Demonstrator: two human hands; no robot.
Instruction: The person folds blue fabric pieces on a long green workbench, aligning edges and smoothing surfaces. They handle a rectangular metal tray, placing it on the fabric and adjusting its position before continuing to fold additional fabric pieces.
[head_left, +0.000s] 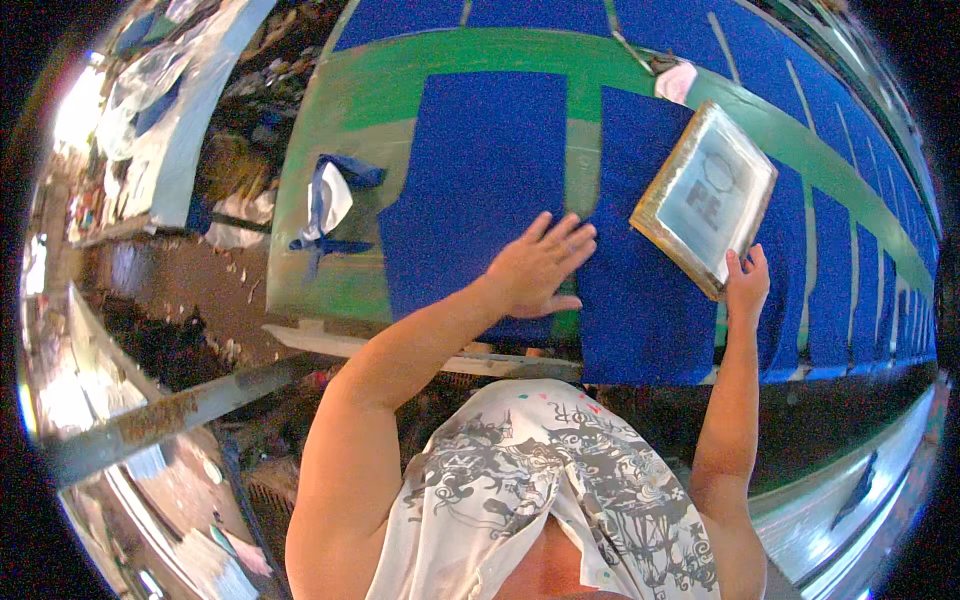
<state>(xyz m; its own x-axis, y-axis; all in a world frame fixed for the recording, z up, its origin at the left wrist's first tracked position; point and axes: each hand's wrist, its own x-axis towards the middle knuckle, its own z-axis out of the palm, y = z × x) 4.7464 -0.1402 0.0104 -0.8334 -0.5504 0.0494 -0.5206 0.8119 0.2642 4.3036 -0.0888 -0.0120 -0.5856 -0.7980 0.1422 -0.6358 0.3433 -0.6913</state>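
Observation:
My right hand grips the lower corner of a wood-framed printing screen, tilted above the blue fabric. Its pale mesh bears a dark design. My left hand is spread with its fingers apart, palm down, over the right edge of a blue fabric panel; whether it presses on the cloth cannot be told. A second blue fabric panel lies beside it, partly under the screen in this view. Both panels lie on a long green table.
More blue panels run in a row to the right and along the far side. Blue strips and a white piece lie at the left. A pinkish-white cloth sits beyond the screen. A rusty metal bar crosses the lower left.

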